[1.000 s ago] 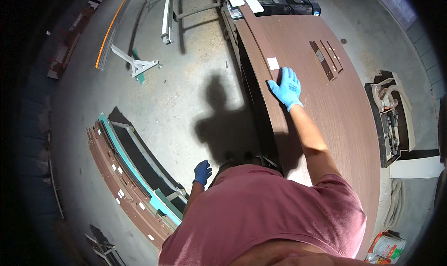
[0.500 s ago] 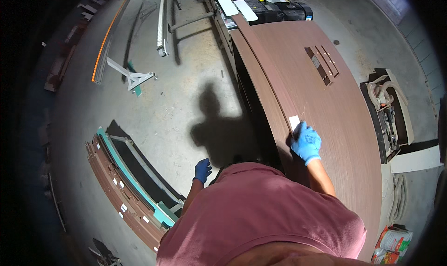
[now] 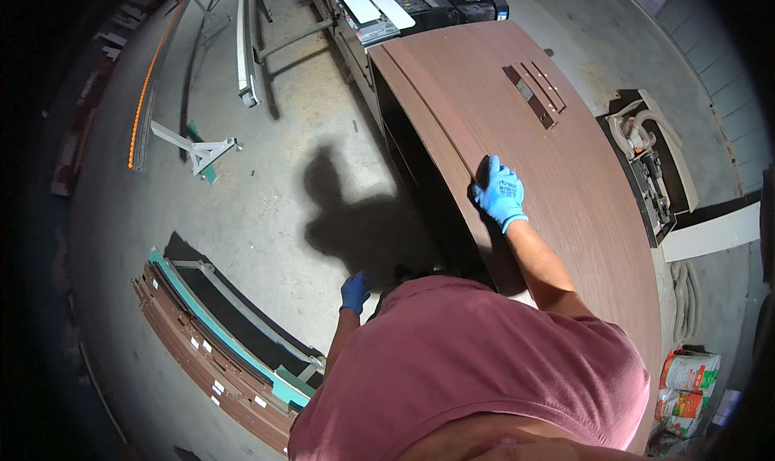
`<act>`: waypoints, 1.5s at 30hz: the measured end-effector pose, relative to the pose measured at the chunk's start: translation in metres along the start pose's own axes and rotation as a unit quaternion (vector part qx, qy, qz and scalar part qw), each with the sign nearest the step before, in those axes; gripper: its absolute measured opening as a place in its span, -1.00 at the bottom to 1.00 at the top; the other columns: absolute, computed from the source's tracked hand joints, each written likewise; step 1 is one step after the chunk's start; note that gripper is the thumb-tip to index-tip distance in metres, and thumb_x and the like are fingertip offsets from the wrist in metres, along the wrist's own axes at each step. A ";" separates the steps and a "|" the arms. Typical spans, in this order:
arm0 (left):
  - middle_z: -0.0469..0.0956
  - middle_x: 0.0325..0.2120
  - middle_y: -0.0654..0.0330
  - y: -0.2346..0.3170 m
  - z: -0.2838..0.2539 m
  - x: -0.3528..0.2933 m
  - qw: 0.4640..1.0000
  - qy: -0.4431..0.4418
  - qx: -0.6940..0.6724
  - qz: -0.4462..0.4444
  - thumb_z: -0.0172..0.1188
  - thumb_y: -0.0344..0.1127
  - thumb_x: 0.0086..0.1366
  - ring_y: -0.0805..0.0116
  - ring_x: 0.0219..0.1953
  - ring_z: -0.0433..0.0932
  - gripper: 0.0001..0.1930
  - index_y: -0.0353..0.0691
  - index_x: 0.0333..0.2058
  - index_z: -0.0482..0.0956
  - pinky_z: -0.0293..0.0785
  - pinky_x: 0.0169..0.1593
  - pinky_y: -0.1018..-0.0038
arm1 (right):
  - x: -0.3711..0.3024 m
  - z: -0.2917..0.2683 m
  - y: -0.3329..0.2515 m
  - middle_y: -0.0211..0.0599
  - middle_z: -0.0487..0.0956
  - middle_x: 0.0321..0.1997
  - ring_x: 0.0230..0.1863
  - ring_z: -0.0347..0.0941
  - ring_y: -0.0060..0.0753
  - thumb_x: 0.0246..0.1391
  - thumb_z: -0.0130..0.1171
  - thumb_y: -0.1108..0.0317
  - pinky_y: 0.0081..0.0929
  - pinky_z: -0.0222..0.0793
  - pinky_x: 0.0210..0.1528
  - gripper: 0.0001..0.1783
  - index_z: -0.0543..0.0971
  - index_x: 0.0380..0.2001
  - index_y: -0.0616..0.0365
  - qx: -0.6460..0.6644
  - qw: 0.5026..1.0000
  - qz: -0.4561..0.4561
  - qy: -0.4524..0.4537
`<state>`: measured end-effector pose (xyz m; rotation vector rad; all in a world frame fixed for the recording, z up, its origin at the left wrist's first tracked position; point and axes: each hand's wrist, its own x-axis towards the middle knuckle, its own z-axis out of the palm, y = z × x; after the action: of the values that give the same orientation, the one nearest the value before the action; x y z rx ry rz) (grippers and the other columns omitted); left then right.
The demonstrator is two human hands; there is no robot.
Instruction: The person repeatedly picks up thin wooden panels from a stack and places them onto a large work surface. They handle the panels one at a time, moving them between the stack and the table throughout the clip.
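Observation:
My right hand [image 3: 500, 194], in a light blue glove, lies on a long brown wood-grain strip [image 3: 434, 110]. Its fingers stretch forward, with the thumb out to the left; the contact beneath the palm is hidden. The strip rests along the left side of a wide brown wood-grain panel [image 3: 585, 211]. A small white piece [image 3: 525, 298] peeks out beside my right forearm, mostly covered. My left hand [image 3: 354, 292], in a dark blue glove, hangs above the floor, fingers loosely bent and apart, holding nothing.
Short brown pieces [image 3: 533, 95] lie on the panel's far part. Beyond it stands a machine with a black motor [image 3: 476, 6]. A rack of brown strips [image 3: 202, 356] is at left, near a white stand [image 3: 211, 152]. On the right are a tool box [image 3: 646, 170] and bags [image 3: 686, 388].
My right hand has reached farther forward along the strip. The strip and its white label appear closer to me. The whole view has shifted; my left hand still hangs at my side.

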<state>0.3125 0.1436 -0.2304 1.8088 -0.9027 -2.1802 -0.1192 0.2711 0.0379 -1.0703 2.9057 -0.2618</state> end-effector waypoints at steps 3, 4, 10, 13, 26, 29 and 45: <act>0.51 0.19 0.10 -0.025 -0.028 0.000 0.998 0.037 -0.024 -0.040 0.22 0.07 0.44 0.03 -0.01 0.58 -0.44 -0.08 0.27 0.41 0.55 -0.05 0.05 | -0.006 -0.029 -0.001 0.16 0.56 0.03 0.13 0.51 0.27 -0.09 0.52 0.04 0.07 0.51 0.11 -0.12 0.33 0.25 0.05 0.070 0.996 0.055 -0.028; 0.55 0.11 0.08 -0.036 -0.034 0.001 0.995 0.076 -0.031 -0.055 0.26 0.10 0.38 0.09 -0.08 0.60 -0.34 -0.12 0.31 0.39 0.56 -0.15 0.17 | -0.010 -0.035 0.005 0.15 0.57 0.01 0.11 0.53 0.28 -0.06 0.52 0.06 0.07 0.50 0.12 -0.19 0.37 0.21 0.03 0.079 0.995 0.057 -0.023; 0.56 0.11 -0.05 -0.093 -0.074 0.019 0.984 0.129 -0.052 -0.110 0.26 0.11 0.37 -0.05 -0.21 0.62 -0.32 -0.16 0.32 0.38 0.56 -0.29 0.07 | -0.021 -0.029 0.088 0.04 0.61 -0.07 -0.05 0.59 0.18 0.13 0.37 0.13 0.05 0.53 -0.02 -0.56 0.61 0.06 -0.02 0.012 0.998 0.018 0.059; 0.55 0.14 -0.09 -0.087 -0.074 0.024 0.983 0.119 -0.044 -0.135 0.22 0.12 0.38 -0.06 -0.21 0.62 -0.29 -0.22 0.33 0.36 0.55 -0.25 0.03 | -0.031 -0.041 0.106 0.01 0.62 -0.11 -0.08 0.60 0.17 0.11 0.38 0.13 0.07 0.55 -0.07 -0.71 0.66 -0.16 0.01 -0.016 0.997 0.068 0.037; 0.71 -0.33 0.05 -0.020 -0.009 0.098 0.710 0.066 0.577 0.398 0.50 -0.04 0.03 -0.08 -0.27 0.69 -0.51 -0.09 -0.11 0.56 0.63 -0.22 0.07 | -0.031 -0.025 0.137 0.08 0.67 -0.19 -0.12 0.62 0.21 0.22 0.27 -0.01 0.07 0.52 -0.09 -0.61 0.63 -0.25 0.14 -0.027 0.995 0.084 0.035; 0.72 -0.25 0.06 -0.026 -0.004 0.090 0.682 0.050 0.614 0.394 0.46 -0.01 0.12 -0.05 -0.22 0.70 -0.51 -0.08 -0.04 0.58 0.61 -0.19 0.06 | -0.031 -0.023 0.140 0.09 0.66 -0.21 -0.12 0.62 0.21 0.24 0.27 0.01 0.07 0.51 -0.08 -0.62 0.62 -0.26 0.14 -0.029 0.994 0.099 0.040; 0.52 0.18 -0.02 -0.038 -0.048 0.026 0.988 0.117 -0.055 -0.079 0.22 0.08 0.38 -0.01 -0.11 0.62 -0.37 -0.18 0.26 0.41 0.55 -0.17 0.02 | -0.023 -0.024 0.142 0.08 0.67 -0.19 -0.12 0.62 0.22 0.19 0.32 -0.01 0.06 0.53 -0.09 -0.60 0.61 -0.25 0.14 -0.029 0.993 0.099 0.055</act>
<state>0.3601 0.1452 -0.2764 2.0900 -0.5966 -2.0005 -0.1948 0.3959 0.0364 -0.7885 3.1066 -0.2359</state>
